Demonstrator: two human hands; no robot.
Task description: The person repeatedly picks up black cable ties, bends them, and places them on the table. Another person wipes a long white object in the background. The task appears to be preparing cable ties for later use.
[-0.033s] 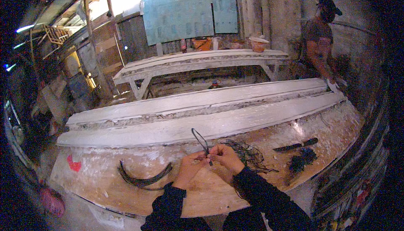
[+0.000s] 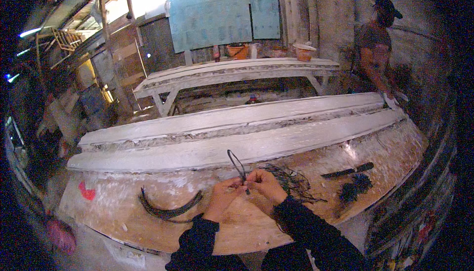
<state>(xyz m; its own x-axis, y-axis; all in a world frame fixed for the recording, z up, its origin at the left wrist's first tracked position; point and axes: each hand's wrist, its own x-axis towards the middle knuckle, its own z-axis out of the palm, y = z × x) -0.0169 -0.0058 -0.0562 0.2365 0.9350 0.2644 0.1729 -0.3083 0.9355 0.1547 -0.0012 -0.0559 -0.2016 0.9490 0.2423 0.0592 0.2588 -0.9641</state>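
In front of me, my left hand (image 2: 226, 197) and my right hand (image 2: 264, 184) meet fingertip to fingertip. Both pinch a thin dark strip (image 2: 236, 161), bent into a narrow loop that stands up above the fingers. Its lower ends come together between my fingertips, where details are too small to make out. Left of my left hand lies a curved bundle of dark strips (image 2: 170, 213) on the wooden table (image 2: 133, 226). Beyond my right hand spreads a tangle of thin dark strands (image 2: 298, 184).
To the right lie a dark knife (image 2: 348, 170) and spiky dark clumps (image 2: 355, 187). A red scrap (image 2: 87, 192) is at left. Long whitish boards (image 2: 222, 145) run across the far side. Behind stands a white bench (image 2: 237, 71) with orange pots; a person (image 2: 376, 48) works at far right.
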